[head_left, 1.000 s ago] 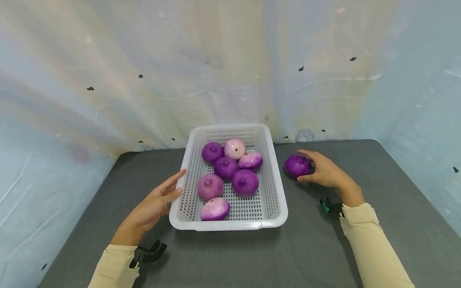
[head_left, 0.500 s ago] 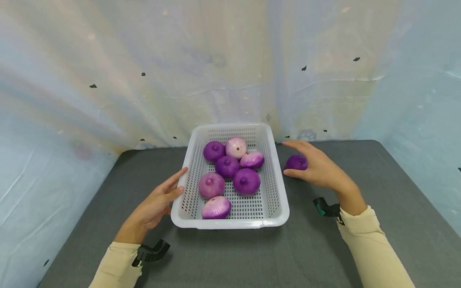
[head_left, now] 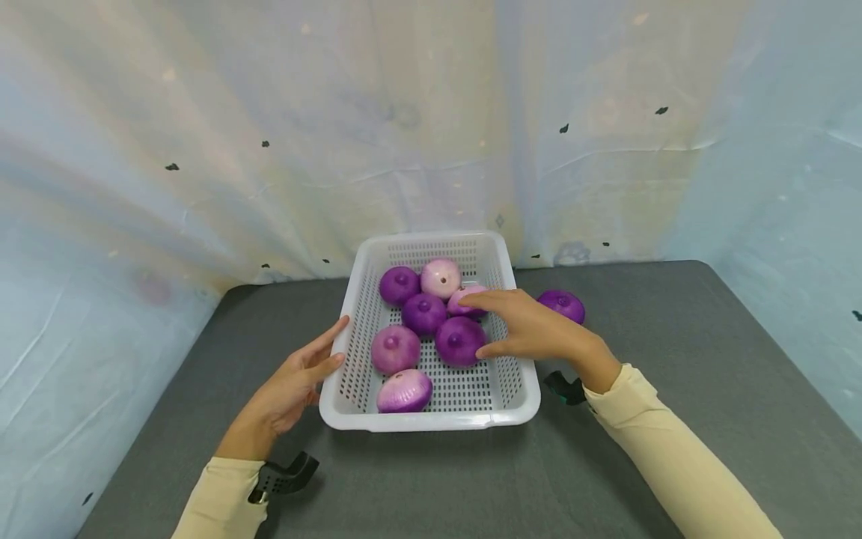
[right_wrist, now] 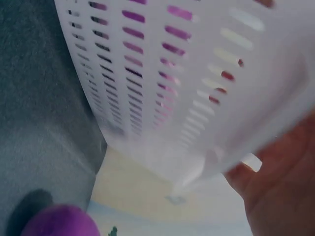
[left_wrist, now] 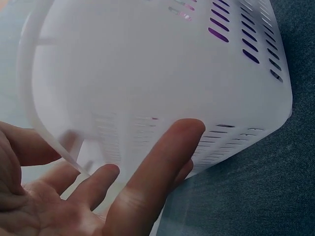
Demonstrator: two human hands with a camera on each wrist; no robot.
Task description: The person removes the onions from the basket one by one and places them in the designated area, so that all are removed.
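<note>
Several purple onions lie in a white slotted plastic basket [head_left: 431, 421]; one pale onion [head_left: 440, 278] sits at the back. My left hand [head_left: 286, 389] rests against the basket's left side with relaxed fingers. In the left wrist view, a fingertip [left_wrist: 184, 135] touches the outer wall and another finger reaches the rim. My right hand [head_left: 539, 329] reaches over the right rim, thumb and fingers spread and nothing gripped. Its fingertips overlap a two-toned onion [head_left: 466, 301] and a dark purple onion [head_left: 460, 342]. Another purple onion [head_left: 563, 304] lies on the table, partly hidden behind the right hand.
The basket stands on a dark grey table [head_left: 431, 486]. A pale patterned curtain [head_left: 431, 135] hangs behind it and along the sides. Each wrist wears a black device; the left device [head_left: 286, 473] sits just above the table.
My right hand has let go of the onion on the table and moved left over the basket. That onion remains beside the basket. The left hand keeps its place at the basket's side.
</note>
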